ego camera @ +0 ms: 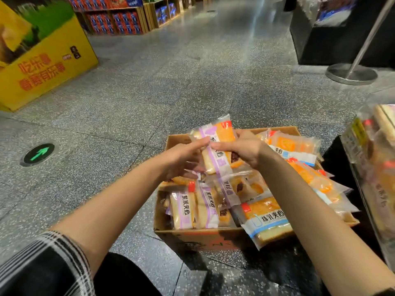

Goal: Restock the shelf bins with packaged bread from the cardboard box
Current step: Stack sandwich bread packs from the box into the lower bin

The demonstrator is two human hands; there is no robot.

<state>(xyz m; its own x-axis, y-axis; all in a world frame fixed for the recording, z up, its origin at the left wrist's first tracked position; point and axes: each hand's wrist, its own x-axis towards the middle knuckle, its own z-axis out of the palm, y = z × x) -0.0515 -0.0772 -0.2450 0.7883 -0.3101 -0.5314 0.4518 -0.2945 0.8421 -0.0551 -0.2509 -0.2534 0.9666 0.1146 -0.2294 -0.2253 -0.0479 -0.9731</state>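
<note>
Both hands hold one purple-striped bread packet (215,146) above the open cardboard box (198,237) on the floor: right hand (243,149) fingers grip it, left hand (181,159) fingertips pinch its edge; the packet's lower end is blurred

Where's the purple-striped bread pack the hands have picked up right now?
In the head view, the purple-striped bread pack is centre frame, held between the left hand and right hand above the cardboard box.
</note>
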